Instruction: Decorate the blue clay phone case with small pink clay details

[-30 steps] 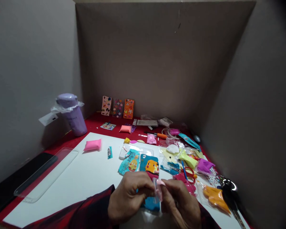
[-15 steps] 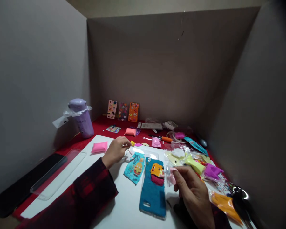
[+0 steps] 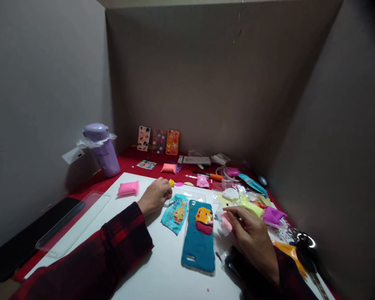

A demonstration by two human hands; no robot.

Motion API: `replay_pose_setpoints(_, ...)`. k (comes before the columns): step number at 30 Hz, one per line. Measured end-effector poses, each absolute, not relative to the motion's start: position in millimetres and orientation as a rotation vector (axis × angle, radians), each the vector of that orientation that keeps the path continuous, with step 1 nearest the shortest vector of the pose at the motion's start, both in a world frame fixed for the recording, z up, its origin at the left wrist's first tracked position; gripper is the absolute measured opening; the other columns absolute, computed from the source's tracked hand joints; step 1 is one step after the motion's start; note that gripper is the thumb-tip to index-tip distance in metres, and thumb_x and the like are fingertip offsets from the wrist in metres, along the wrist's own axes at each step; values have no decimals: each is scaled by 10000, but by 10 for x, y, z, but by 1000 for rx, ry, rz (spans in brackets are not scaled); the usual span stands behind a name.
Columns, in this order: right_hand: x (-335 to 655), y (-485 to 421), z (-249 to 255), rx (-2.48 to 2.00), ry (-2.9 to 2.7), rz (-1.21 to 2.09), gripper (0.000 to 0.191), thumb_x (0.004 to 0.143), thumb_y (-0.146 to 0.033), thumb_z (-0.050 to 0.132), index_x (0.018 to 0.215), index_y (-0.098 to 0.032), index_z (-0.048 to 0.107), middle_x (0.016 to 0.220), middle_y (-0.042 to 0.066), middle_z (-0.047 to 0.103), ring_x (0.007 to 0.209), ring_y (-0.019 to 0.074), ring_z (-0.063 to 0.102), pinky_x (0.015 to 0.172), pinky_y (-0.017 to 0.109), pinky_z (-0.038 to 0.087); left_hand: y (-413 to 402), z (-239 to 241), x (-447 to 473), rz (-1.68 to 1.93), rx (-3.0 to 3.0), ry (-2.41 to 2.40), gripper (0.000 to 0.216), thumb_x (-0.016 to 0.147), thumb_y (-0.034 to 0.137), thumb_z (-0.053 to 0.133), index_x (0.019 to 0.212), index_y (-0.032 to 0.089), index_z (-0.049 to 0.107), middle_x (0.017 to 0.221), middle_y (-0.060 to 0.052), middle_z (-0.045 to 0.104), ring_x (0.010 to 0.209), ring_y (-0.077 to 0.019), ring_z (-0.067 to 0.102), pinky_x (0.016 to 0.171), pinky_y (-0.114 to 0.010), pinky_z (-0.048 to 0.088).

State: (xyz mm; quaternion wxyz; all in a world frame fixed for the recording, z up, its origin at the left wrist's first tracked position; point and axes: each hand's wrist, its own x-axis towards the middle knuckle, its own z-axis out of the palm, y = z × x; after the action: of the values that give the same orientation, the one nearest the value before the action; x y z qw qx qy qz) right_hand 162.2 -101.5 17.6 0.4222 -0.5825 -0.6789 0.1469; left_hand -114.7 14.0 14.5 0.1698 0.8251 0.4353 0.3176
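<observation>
My right hand (image 3: 251, 235) pinches a small clear bag of pale pink clay (image 3: 226, 221) just right of a phone case. That phone case (image 3: 197, 250) lies flat, coated in teal clay, with an orange clay figure (image 3: 204, 216) above a dark pink piece near its top. My left hand (image 3: 156, 195) rests low over the table with its fingers closed; what they hold, if anything, is hidden. Close by its fingertips is a blue printed wrapper (image 3: 175, 213) with a cartoon figure, left of the case. A small yellow clay lump (image 3: 171, 183) sits just beyond the left fingers.
A bright pink clay packet (image 3: 128, 188) and a clear phone case (image 3: 71, 225) lie to the left, by a purple bottle (image 3: 104, 154). Decorated cases (image 3: 173, 142) lean on the back wall. Several clay bags (image 3: 273, 216) and scissors (image 3: 309, 262) crowd the right side.
My left hand has drawn its fingers in and lowered beside the wrapper. My right fingers have shifted up on the pink clay bag. The whole view has moved slightly.
</observation>
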Motion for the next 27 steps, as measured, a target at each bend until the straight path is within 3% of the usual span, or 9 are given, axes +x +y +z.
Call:
replay_pose_setpoints(6, 1693, -966, 153, -1588, -1715, 171, 193, 883, -305, 469, 838, -206, 628, 866, 53, 669, 835, 227, 593, 739, 348, 431, 36, 227, -1077, 1116, 1973, 1264, 65, 741, 188, 552, 684, 180, 583, 661, 0, 564, 642, -154, 508, 615, -275, 396)
replay_pose_setpoints(11, 1712, -928, 125, -1620, -1740, 129, 174, 850, -275, 506, 765, -195, 634, 790, 64, 645, 790, 243, 567, 717, 375, 418, -104, 312, -975, 1192, 1643, 1181, 132, 673, 264, 652, 737, 157, 608, 688, -11, 624, 628, -144, 569, 585, -258, 438)
replay_pose_setpoints(19, 1744, -931, 212, -1516, -1693, 78, 154, 862, -250, 507, 874, -191, 649, 931, 74, 624, 933, 233, 545, 841, 390, 406, -313, 360, -847, 1173, 1377, 1036, 220, 634, 267, 709, 814, 143, 680, 675, -17, 657, 620, -133, 594, 596, -246, 463)
replay_pose_setpoints(22, 1695, -1058, 409, -1354, -1594, 320, 138, 875, -280, 526, 878, -218, 650, 943, 50, 624, 944, 209, 557, 835, 351, 425, -395, 388, -816, 1153, 1353, 997, 268, 659, 282, 706, 889, 146, 694, 664, -9, 654, 588, -116, 572, 579, -234, 453)
replay_pose_setpoints(27, 1478, -1510, 993, -1003, -1433, 917, 122, 872, -293, 556, 870, -281, 678, 933, 19, 618, 920, 175, 571, 795, 287, 455, -456, 390, -777, 1101, 1339, 936, 165, 666, 287, 728, 711, 141, 668, 572, 9, 617, 536, -106, 545, 557, -226, 439)
